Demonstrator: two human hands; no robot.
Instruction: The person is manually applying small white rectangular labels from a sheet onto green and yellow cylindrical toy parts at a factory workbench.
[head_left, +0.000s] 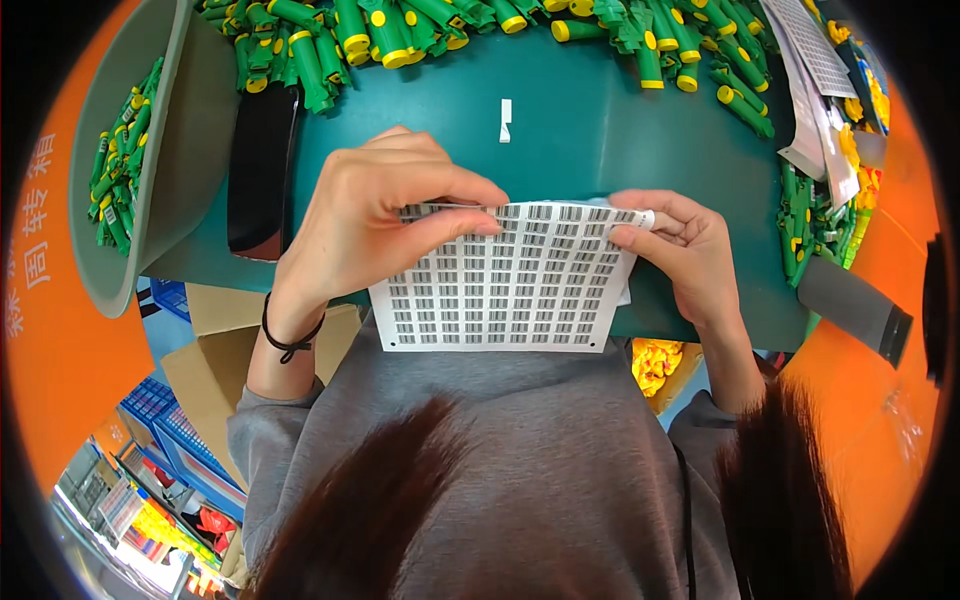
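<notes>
White rectangular paper sheet printed with rows of small black barcodes [500,290] is held at centre, over the near edge of the green tabletop [680,130], its lower part overlapping the grey-clothed torso at 6 o'clock in view. Clock positions taken from sheet.

Right hand [690,250]: grip closed on sheet's upper-right corner, thumb in front, fingers behind. Left hand [385,205]: thumb laid over printed face, forefinger along top edge; whether paper is pinched in this grip cannot be told.

Surroundings: far side is lined by a heap of green cylinders with yellow ends [390,35], 11 to 1 o'clock. At 10, a glossy black rectangular object [262,175] is placed beside a large grey-green plastic bin [170,200] part-filled with more green pieces. At 2, loose printed white papers [815,110] are stacked by the right edge; at 3, a dark grey elongated object [850,308] is seen on an orange surface [885,440]. Right-hand travel outward is bounded by these, left-hand travel by the black object.

Edges/room: green surface is exposed between heap and hands, interrupted only by a small white notched piece [505,121] at 12. Near edge is backed by an open brown cardboard box [210,375] at 8–9.
</notes>
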